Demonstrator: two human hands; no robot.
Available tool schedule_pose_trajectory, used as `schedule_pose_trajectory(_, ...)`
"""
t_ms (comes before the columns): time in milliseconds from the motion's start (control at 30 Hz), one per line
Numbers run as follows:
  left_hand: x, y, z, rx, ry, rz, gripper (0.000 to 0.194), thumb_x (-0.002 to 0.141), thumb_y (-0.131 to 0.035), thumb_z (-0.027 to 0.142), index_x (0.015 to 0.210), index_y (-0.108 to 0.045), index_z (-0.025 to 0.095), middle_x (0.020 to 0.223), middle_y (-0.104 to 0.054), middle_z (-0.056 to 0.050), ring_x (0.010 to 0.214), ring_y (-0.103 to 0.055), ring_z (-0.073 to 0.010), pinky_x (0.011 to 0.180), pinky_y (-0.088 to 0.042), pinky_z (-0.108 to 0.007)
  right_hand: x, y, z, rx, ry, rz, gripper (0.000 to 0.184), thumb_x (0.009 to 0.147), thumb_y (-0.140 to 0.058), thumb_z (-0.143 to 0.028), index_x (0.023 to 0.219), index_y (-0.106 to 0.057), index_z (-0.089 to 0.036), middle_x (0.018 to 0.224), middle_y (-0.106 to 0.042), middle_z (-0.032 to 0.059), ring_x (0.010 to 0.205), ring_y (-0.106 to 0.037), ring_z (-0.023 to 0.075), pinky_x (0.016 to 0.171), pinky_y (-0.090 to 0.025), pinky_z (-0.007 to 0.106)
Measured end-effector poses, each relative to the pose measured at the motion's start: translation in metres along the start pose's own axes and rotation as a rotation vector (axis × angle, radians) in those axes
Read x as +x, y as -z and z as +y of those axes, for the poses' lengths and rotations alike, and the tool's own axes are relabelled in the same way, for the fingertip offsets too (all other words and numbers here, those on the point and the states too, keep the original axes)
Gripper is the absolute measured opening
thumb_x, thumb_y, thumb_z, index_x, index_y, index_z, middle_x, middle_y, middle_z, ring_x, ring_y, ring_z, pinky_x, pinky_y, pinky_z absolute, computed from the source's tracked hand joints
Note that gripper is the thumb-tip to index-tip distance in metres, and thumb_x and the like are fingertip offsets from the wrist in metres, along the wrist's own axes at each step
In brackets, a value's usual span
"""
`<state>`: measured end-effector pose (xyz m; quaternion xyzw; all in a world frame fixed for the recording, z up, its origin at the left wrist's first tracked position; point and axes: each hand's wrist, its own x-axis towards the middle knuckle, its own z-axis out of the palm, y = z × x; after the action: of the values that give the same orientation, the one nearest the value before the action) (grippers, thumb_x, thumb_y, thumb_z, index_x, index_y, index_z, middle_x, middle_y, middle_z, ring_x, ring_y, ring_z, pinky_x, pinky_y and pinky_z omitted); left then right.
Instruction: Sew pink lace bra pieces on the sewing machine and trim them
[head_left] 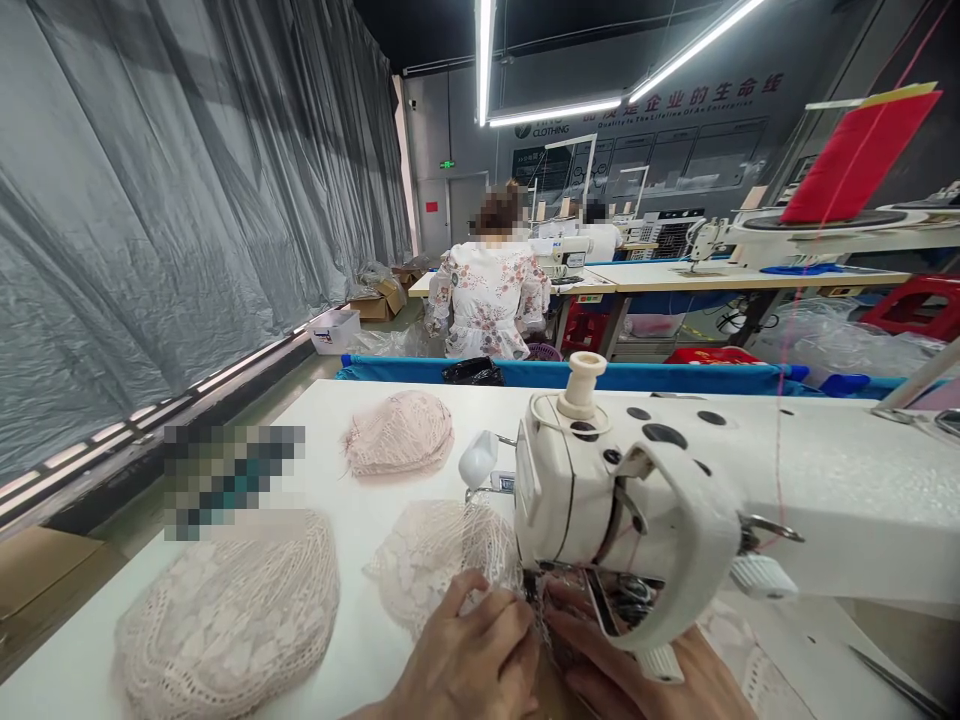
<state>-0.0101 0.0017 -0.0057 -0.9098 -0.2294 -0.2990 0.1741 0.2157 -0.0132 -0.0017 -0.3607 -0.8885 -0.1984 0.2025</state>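
A pale pink lace piece (424,560) lies on the white table at the left of a white sewing machine (637,500), its right edge running under the machine head. My left hand (472,650) has its fingers bent and closed on the near edge of this lace, just left of the needle area. Behind the machine's curved white guard, my right hand (600,640) grips the lace edge close to the presser foot; the guard covers part of its fingers. Needle and foot are mostly hidden. Pink thread (781,450) runs down to the machine.
Two lace stacks, a large one (240,620) and a smaller one (401,435), lie on the table (360,660). A pointed metal tool (896,678) is at the right. Beyond a blue cloth trough (637,375), a person (491,300) sits facing away.
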Motion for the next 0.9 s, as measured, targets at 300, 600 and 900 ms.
schedule_pose_trajectory(300,-0.001,0.000,0.002,-0.038,0.025,-0.038,0.019,0.089,-0.063,0.027,0.096,-0.061,0.009,0.095,-0.063,-0.005,0.094,-0.057,-0.0156,0.087,-0.040,-0.033,-0.001,-0.002,0.003,0.014,0.016,0.037,0.029,0.087,-0.060,-0.040,0.112,-0.067,-0.026,0.103,-0.074,0.0067,0.085,-0.069,0.0239,0.075,-0.050,0.036)
schedule_pose_trajectory(600,-0.005,-0.001,0.001,-0.023,0.024,-0.102,0.022,0.088,-0.064,0.031,0.098,-0.061,0.011,0.098,-0.064,-0.004,0.099,-0.056,-0.0162,0.088,-0.042,-0.033,-0.002,-0.004,0.002,-0.030,0.045,-0.021,0.031,0.084,-0.063,-0.037,0.113,-0.066,-0.025,0.107,-0.073,0.0076,0.084,-0.068,0.0240,0.073,-0.051,0.037)
schedule_pose_trajectory(900,-0.003,-0.002,0.002,-0.018,0.022,-0.008,0.016,0.090,-0.059,0.026,0.091,-0.063,0.011,0.093,-0.064,-0.005,0.093,-0.058,-0.0157,0.086,-0.042,-0.032,-0.001,0.005,-0.002,-0.067,0.016,0.026,0.024,0.091,-0.053,-0.037,0.107,-0.068,-0.027,0.092,-0.074,0.0058,0.083,-0.068,0.0245,0.069,-0.050,0.036)
